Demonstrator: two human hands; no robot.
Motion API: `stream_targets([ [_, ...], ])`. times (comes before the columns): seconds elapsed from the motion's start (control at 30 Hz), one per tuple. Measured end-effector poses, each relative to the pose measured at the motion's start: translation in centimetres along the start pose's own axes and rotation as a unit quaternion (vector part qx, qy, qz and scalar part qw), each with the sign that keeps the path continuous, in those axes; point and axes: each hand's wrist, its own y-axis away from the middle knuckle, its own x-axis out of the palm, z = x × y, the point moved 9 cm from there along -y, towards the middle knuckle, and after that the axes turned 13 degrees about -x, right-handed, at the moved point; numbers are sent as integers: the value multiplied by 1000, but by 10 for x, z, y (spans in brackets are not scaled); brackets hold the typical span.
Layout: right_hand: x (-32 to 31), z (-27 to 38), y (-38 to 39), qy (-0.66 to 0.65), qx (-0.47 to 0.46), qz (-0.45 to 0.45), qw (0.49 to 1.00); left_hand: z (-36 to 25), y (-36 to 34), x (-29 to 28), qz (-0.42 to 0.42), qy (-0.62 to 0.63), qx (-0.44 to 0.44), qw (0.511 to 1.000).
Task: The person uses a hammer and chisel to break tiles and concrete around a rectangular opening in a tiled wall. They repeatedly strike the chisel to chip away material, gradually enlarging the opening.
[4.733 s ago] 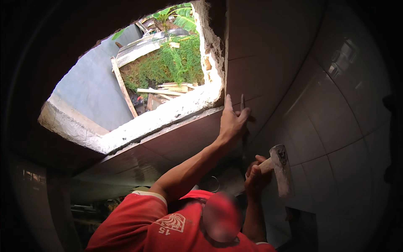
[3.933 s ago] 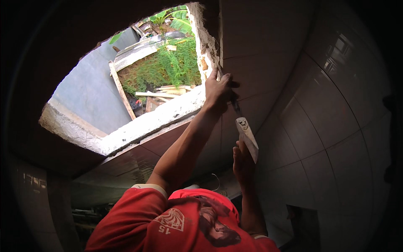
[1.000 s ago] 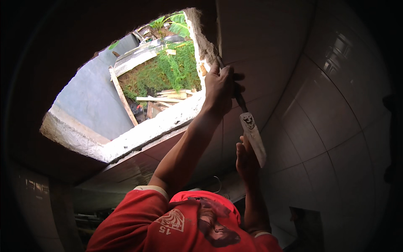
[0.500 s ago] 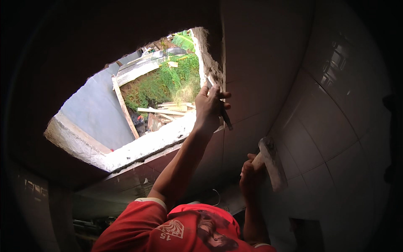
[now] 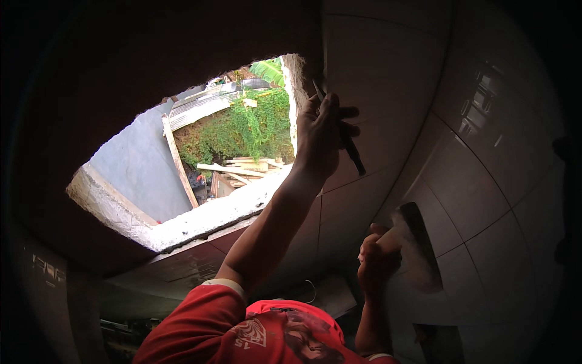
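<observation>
My left hand (image 5: 319, 136) is raised at the right edge of a rough wall opening (image 5: 200, 227). Its thumb and fingers pinch a dark, slim chisel (image 5: 352, 155), whose narrow tip points up toward the broken edge; two fingers stick out to the side. Whether the tip touches the wall I cannot tell. Lower and to the right, my right hand (image 5: 379, 258) is wrapped around the handle of a hammer (image 5: 418, 249). The hammer's long, blocky head is slightly blurred and stands apart from the chisel.
Large glossy tiles (image 5: 473, 200) cover the wall on the right. Through the opening show wooden planks (image 5: 242, 168), green plants (image 5: 242, 127), a corrugated sheet (image 5: 200, 112) and a leaning wooden post (image 5: 177, 158). A dark square recess (image 5: 438, 344) lies at the lower right.
My left hand with the chisel has shifted right and slightly up, with the chisel more tilted. My right hand and the hammer have moved right and a little down, away from the opening.
</observation>
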Motion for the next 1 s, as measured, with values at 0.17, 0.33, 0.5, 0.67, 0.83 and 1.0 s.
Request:
stream_targets([
  [0.17, 13, 38, -34, -16, -206, -20, 978, 1, -10, 5, 24, 76, -12, 997],
  [0.33, 41, -18, -31, 33, 23, 58, 997, -5, -12, 12, 10, 91, 6, 996],
  [0.5, 41, -29, -26, 58, 9, 68, 996, 12, -5, 15, 12, 82, -27, 996],
  [0.67, 32, -6, -38, 108, -24, 107, 988, 5, -12, 27, 106, 49, 25, 993],
  [0.83, -36, 67, -55, -214, -149, -142, 955, 18, -19, 28, 66, 101, -28, 992],
  [1.0, 22, 51, -71, -86, -80, -21, 993, -16, -15, 39, 52, -28, 126, 990],
])
